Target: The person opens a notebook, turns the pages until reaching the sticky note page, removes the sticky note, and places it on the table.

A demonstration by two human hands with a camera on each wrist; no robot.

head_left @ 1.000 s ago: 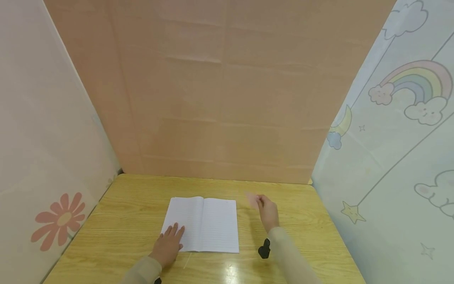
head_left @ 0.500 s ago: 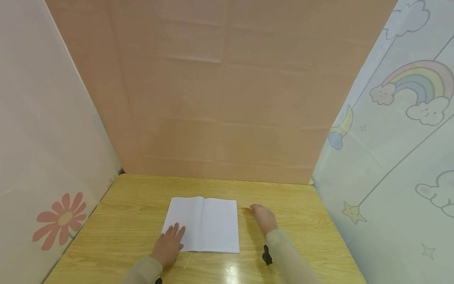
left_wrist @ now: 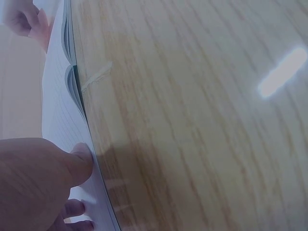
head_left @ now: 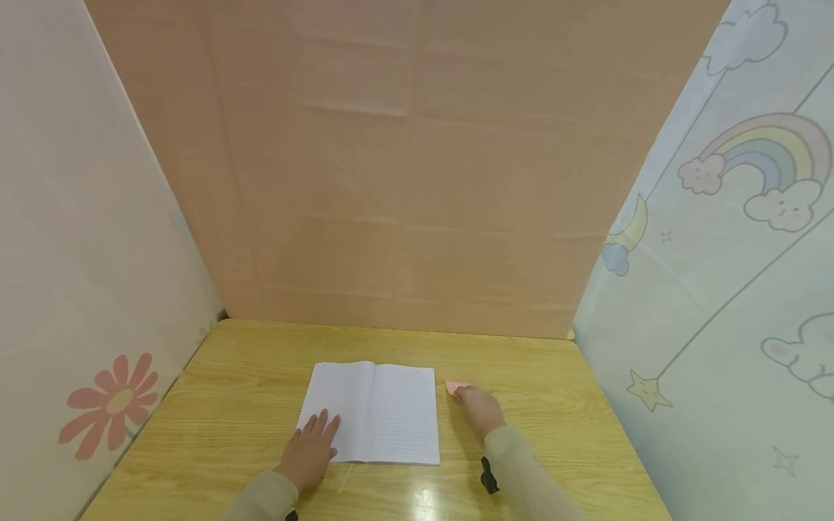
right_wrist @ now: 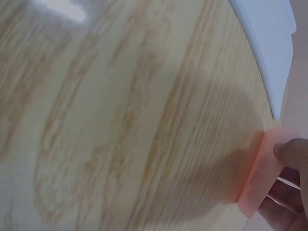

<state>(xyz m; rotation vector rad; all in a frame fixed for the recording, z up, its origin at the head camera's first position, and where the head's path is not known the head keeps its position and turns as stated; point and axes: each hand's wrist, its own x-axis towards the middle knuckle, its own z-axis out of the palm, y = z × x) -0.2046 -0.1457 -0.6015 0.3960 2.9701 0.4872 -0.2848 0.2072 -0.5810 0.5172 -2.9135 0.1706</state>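
Note:
An open lined notebook (head_left: 404, 412) lies on the wooden table. On its left page, near the lower left corner, rests my left hand (head_left: 308, 452) with its fingers spread. The left wrist view shows the thumb (left_wrist: 83, 163) along the notebook's near edge. Just right of the notebook, my right hand (head_left: 481, 410) pinches a small pink paper slip (head_left: 456, 387) between thumb and fingers. In the right wrist view the pink paper slip (right_wrist: 262, 173) stands tilted, its lower edge right at the tabletop, with its shadow beside it.
The wooden table (head_left: 541, 391) ends at a tan backdrop (head_left: 404, 217). Patterned white panels (head_left: 704, 289) flank it on both sides. A thin pale strip (head_left: 345, 477) shows on the table below the notebook. Black pieces (head_left: 489, 476) sit at the wrists.
My right hand has come down and slightly left with the pink paper slip, from raised above the table to close at its surface. The left hand and the notebook have stayed in place.

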